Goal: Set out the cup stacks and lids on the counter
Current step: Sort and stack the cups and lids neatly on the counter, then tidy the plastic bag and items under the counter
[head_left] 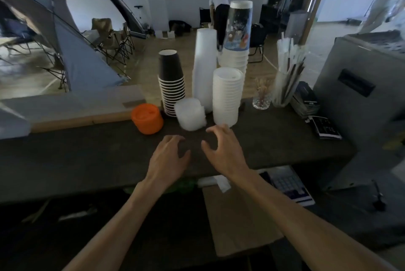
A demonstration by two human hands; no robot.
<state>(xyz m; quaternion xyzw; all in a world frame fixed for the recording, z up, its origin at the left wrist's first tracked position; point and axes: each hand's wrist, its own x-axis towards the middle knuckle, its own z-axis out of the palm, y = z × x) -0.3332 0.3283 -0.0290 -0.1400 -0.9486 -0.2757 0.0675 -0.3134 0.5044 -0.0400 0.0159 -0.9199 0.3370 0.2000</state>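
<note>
Both forearms extended forward over dark surface (87, 156), palms down, wrists level. Left hand (168, 156) hovering above surface, fingers loosely curled and spread, holding nothing. Right hand (223, 152) just beside it, slightly further forward, fingers clawed and splayed, thumb out toward left hand, grip empty. Right fingertips (221, 127) near base of white lid stack (228, 95), contact unclear. Hands apart, small gap between thumbs.

Task items clustered at far edge of surface, just ahead of hands. Orange lid stack (147, 118) at left, upright, apart from left hand. Black cup stack (171, 82) inverted, behind and right of orange. Clear lid stack (191, 114) in front of black cups, tilted slightly, blurred. Tall white cup stack (205, 67) inverted behind clear lids. Printed cup stack (237, 36) furthest back, inverted, tallest. White lid stack right of clear lids, upright.

Right of cluster: small glass with dried stems (262, 97), straw holder (287, 73), booklets (306, 99), grey machine (361, 104). Tent (76, 51) and folding chairs (114, 38) on floor beyond.
</note>
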